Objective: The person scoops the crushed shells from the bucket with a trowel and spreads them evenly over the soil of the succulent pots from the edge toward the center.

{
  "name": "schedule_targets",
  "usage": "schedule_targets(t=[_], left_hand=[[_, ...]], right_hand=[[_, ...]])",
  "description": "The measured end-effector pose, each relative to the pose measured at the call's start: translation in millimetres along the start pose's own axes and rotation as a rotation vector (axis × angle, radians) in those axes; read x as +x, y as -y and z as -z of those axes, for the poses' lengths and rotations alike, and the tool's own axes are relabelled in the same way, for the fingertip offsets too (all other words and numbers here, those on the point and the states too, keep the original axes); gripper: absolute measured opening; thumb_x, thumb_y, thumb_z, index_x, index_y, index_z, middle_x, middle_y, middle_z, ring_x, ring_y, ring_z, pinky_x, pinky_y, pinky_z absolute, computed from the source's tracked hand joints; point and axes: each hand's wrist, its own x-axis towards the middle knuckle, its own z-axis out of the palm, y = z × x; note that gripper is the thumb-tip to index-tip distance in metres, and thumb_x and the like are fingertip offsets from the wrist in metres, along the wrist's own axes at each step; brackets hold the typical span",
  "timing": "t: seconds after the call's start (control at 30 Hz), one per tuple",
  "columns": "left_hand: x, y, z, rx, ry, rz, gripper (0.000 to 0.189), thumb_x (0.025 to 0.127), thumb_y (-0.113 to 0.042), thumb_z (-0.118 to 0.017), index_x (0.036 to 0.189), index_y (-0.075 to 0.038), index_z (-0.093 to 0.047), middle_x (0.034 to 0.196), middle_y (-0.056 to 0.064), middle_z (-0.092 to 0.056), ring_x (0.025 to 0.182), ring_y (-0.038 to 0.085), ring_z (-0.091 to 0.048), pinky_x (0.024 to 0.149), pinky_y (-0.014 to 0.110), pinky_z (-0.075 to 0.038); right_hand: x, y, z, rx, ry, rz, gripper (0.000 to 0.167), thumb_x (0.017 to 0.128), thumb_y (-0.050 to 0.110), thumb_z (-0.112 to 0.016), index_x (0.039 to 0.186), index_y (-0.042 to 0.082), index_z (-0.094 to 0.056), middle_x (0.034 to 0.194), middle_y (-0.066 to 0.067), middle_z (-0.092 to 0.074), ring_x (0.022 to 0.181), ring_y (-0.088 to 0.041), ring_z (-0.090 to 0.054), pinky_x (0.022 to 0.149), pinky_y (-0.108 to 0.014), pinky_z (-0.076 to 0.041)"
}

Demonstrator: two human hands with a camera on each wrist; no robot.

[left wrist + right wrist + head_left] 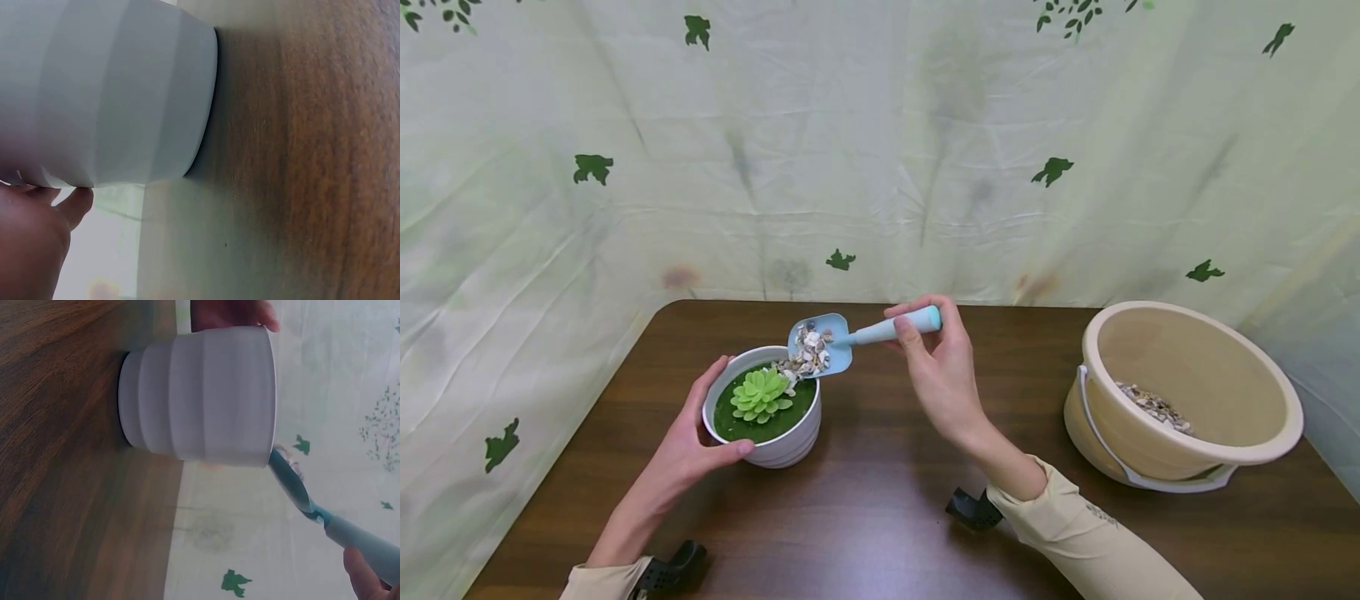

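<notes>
A white ribbed flowerpot (790, 446) stands on the table, holding a light green succulent (762, 395) on a dark green surface. My left hand (688, 437) grips the pot's left side, thumb at the front and fingers round the back. In my right hand (943, 375) is the handle of a small light blue hand trowel (880, 332), pinched between thumb and fingers. Its blade, loaded with small mixed pebbles (809, 350), tilts down at the pot's back right rim. Some pebbles lie inside the pot beside the succulent. In the right wrist view the trowel blade (290, 478) meets the pot's rim.
On the right of the table stands a beige bucket (1082, 425) with a grey handle (1108, 450) hanging down its front and more pebbles (1153, 407) in the bottom. A pale leaf-patterned curtain (880, 167) hangs behind the brown wooden table (880, 500).
</notes>
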Motion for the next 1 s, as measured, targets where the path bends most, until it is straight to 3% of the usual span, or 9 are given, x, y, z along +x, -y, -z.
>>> schedule_targets(t=[0.27, 0.63, 1.0], left_hand=[[-0.8, -1.1, -0.4, -0.009, 0.0, -0.001, 0.099, 0.08, 0.002, -0.074, 0.158, -0.023, -0.018, 0.149, 0.016, -0.029, 0.122, 0.011, -0.041, 0.09, 0.015, -0.041], [0.0, -1.1, -2.1, 0.029, 0.001, 0.018, 0.101, 0.079, -0.002, -0.077, 0.157, -0.03, -0.019, 0.152, 0.01, -0.025, 0.126, 0.015, -0.035, 0.091, 0.014, -0.038], [-0.2, -1.2, -0.9, -0.028, 0.015, -0.01, 0.098, 0.081, 0.002, -0.073, 0.158, -0.025, -0.018, 0.152, 0.014, -0.025, 0.126, 0.012, -0.037, 0.092, 0.015, -0.04]], right_hand=[[-1.7, 4.4, -2.6, -0.004, -0.004, 0.011, 0.02, 0.097, -0.005, -0.054, 0.114, -0.012, -0.044, 0.113, -0.031, -0.058, 0.098, -0.04, -0.061, 0.084, -0.037, -0.054], [2.5, -23.3, 3.5, 0.005, -0.017, 0.054, 0.021, 0.097, 0.0, -0.058, 0.115, -0.004, -0.049, 0.111, -0.018, -0.063, 0.095, -0.033, -0.063, 0.083, -0.039, -0.055], [-0.3, -20.9, 5.9, -0.023, -0.012, 0.082, 0.021, 0.097, 0.004, -0.06, 0.113, -0.002, -0.048, 0.11, -0.013, -0.063, 0.096, -0.029, -0.063, 0.083, -0.039, -0.054]])
